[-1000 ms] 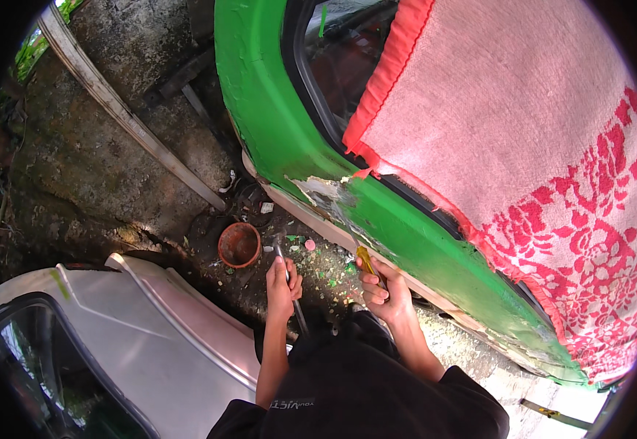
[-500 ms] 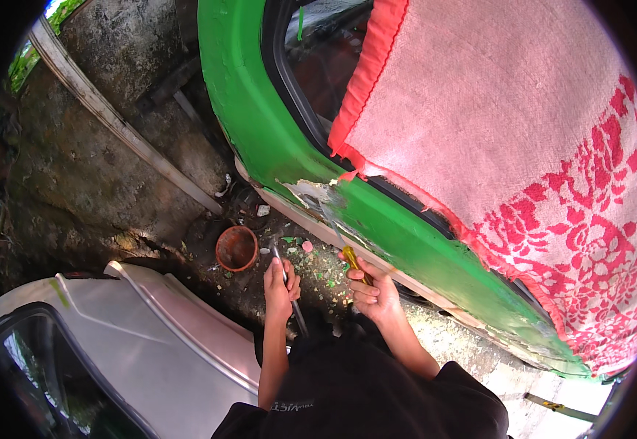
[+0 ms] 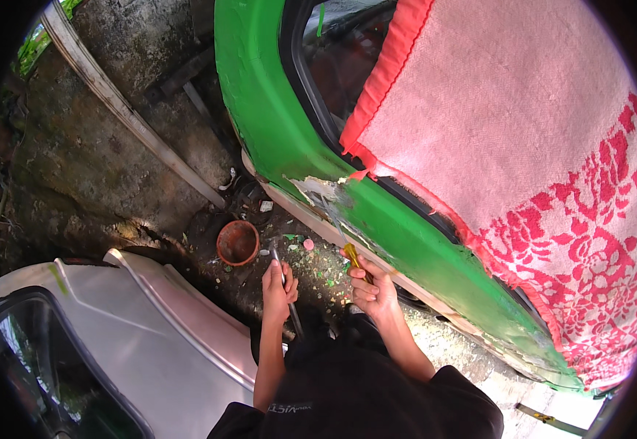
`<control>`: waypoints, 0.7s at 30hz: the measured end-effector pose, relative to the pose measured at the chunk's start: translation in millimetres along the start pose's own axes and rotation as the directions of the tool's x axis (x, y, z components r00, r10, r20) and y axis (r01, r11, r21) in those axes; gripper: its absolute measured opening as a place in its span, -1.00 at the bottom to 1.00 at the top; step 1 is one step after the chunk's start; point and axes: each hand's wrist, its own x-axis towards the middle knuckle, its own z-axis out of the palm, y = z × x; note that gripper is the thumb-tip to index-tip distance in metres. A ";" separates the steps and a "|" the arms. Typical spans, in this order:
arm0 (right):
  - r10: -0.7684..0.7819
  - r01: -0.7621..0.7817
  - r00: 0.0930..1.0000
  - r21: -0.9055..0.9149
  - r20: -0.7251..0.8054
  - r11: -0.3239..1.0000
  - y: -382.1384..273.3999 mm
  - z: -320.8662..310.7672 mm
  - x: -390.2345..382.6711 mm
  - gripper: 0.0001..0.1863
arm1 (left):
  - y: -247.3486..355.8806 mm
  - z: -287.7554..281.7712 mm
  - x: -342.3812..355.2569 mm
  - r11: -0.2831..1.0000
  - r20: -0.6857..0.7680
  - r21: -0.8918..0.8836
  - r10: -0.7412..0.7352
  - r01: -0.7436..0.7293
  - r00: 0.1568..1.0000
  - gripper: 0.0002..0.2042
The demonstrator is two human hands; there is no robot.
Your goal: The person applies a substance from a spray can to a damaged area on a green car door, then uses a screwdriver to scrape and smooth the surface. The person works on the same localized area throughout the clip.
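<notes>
My left hand (image 3: 279, 287) is closed around a slim metal rod (image 3: 296, 320), whose upper end sticks out past the thumb. In my right hand (image 3: 375, 291) is a screwdriver (image 3: 351, 254) with a yellow see-through handle. Its shaft points up and left toward a damaged patch (image 3: 320, 193) on the green car body (image 3: 421, 252). Paint has flaked off there, showing pale, ragged material. Whether the tip touches the panel I cannot tell. My left hand is apart from the green car, over the littered ground.
A terracotta pot (image 3: 237, 243) stands on the ground among paint flakes and debris. To the left is a silver car (image 3: 143, 322). A pink and red patterned towel (image 3: 494, 110) drapes over the green car. A long pale strip (image 3: 125, 113) leans by the stained wall (image 3: 62, 168).
The view has shifted slightly, so the green car's damaged patch appears a little further right. Both hands keep their grips, with hardly any movement.
</notes>
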 end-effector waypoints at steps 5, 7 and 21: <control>-0.012 0.014 0.999 -0.035 0.045 0.999 -5.6 -5.5 -13.2 -0.57 | -0.7 -2.3 -2.3 1.000 0.039 0.018 0.017 -0.018 0.999 -0.65; 0.009 -0.008 1.000 -0.033 0.014 0.999 -2.1 0.0 6.7 -0.59 | -5.1 0.0 -1.9 1.000 0.038 0.016 -0.002 0.001 0.999 -0.65; -0.075 0.168 0.975 -0.473 0.210 0.865 9.2 -59.6 22.6 -0.82 | -5.7 -3.7 -0.1 1.000 0.054 0.016 -0.020 0.019 0.998 -0.65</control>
